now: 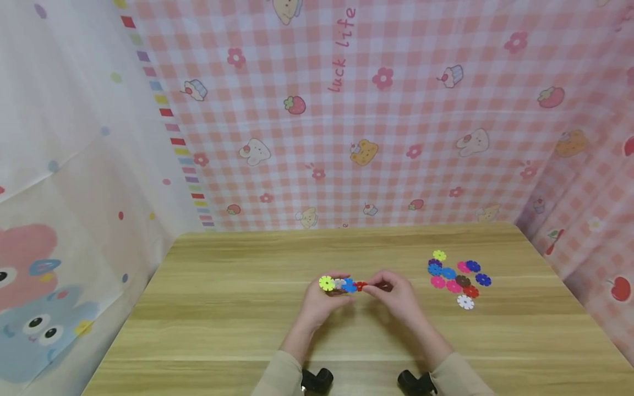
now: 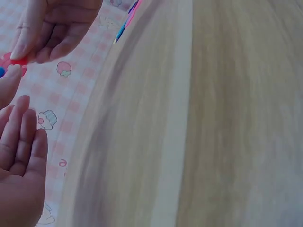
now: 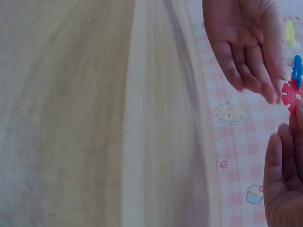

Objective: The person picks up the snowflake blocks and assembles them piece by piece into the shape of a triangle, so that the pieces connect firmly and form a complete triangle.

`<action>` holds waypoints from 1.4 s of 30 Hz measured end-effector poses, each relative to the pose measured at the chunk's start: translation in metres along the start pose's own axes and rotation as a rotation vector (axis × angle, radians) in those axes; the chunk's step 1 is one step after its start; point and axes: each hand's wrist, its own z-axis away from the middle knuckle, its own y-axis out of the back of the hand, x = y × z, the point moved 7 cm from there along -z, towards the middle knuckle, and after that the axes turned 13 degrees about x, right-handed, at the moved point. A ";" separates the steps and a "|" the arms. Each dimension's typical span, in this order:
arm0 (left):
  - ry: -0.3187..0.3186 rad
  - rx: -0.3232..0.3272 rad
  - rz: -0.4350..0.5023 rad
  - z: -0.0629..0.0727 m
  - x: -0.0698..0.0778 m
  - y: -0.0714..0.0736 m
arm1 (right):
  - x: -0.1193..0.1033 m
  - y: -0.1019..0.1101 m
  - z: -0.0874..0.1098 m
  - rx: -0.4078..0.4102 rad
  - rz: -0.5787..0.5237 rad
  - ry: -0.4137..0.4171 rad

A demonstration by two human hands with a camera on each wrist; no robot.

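Observation:
A short chain of notched plastic snowflake discs is held up over the wooden table between both hands. From left to right it runs through a yellow disc [image 1: 327, 283], a white disc [image 1: 339, 284], a blue disc [image 1: 349, 285] and a red disc [image 1: 360, 286]. My left hand [image 1: 317, 302] grips the chain from the left, its thumb below the blue part. At the other end, my right hand [image 1: 398, 298] pinches the red disc between thumb and forefinger. In the right wrist view the red disc [image 3: 288, 96] meets the edge of the blue disc [image 3: 297, 71].
Several loose snowflake discs lie to the right on the table [image 1: 208, 308], among them a yellow one [image 1: 439, 255], a brown one [image 1: 463, 281] and a white one [image 1: 465, 302]. A pink checked cloth [image 1: 346, 121] hangs behind the table's far edge.

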 end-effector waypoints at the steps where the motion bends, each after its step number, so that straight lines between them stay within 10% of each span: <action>1: 0.006 0.003 0.022 0.000 0.000 -0.001 | 0.000 -0.001 0.000 -0.002 -0.006 0.000; 19: -0.004 0.074 0.054 -0.001 0.001 0.004 | 0.007 0.005 0.000 -0.078 0.022 -0.003; 42: 0.067 0.065 0.022 -0.004 -0.001 0.015 | 0.047 0.152 -0.012 -0.008 0.250 -0.048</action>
